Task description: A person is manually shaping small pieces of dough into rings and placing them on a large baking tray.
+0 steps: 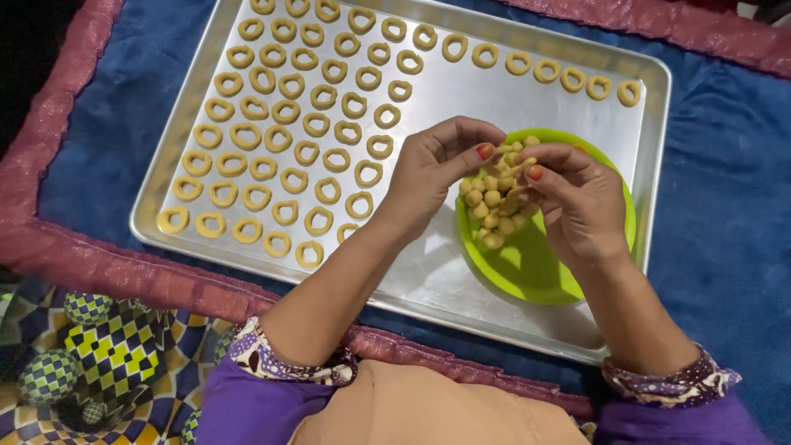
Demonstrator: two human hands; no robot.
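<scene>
No packages, labels, signs or screens are observed anywhere in the head view; no printed or written surface of any kind is recorded.

Bare tray metal lies open at twelve o'clock; dough rings crowd nine o'clock, the green bowl blocks three.

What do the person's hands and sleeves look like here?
Both hands, the left hand and the right hand, are bare, with red-painted nails on the fingers. Purple sleeves are pushed up the forearms, ending in cuffs patterned purple, white and brown.
</scene>
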